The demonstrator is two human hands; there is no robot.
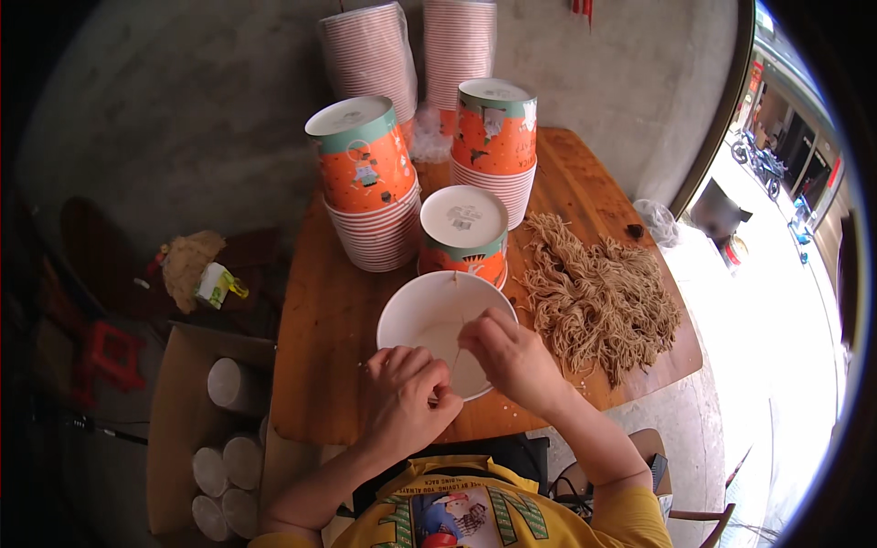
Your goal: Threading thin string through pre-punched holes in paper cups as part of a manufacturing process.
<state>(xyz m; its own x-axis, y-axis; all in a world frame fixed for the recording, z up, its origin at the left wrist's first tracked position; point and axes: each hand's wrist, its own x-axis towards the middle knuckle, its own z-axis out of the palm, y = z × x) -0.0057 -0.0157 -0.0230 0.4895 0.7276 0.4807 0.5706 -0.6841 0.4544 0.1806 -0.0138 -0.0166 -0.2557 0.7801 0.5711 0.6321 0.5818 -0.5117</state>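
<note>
A white-lined paper bucket (416, 310) stands tilted toward me at the near middle of the table, its mouth facing up. My left hand (406, 397) is closed at its near left rim, with fingers curled over the edge. Above the bucket's right side, my right hand (512, 352) pinches a thin tan cord (459, 352) that runs down toward the near rim. A short bit of cord shows at the far rim. On the right lies a big tangled heap of tan cords (598, 306). Just behind the bucket sits an upturned orange and green paper bucket (464, 217).
Nested upturned buckets stand farther back, in a left stack (365, 183) and a right stack (493, 137). Plastic-wrapped stacks (370, 55) rise behind them near the wall. A cardboard box (174, 438) with several white cylinders is at lower left, a red stool (111, 356) beyond it.
</note>
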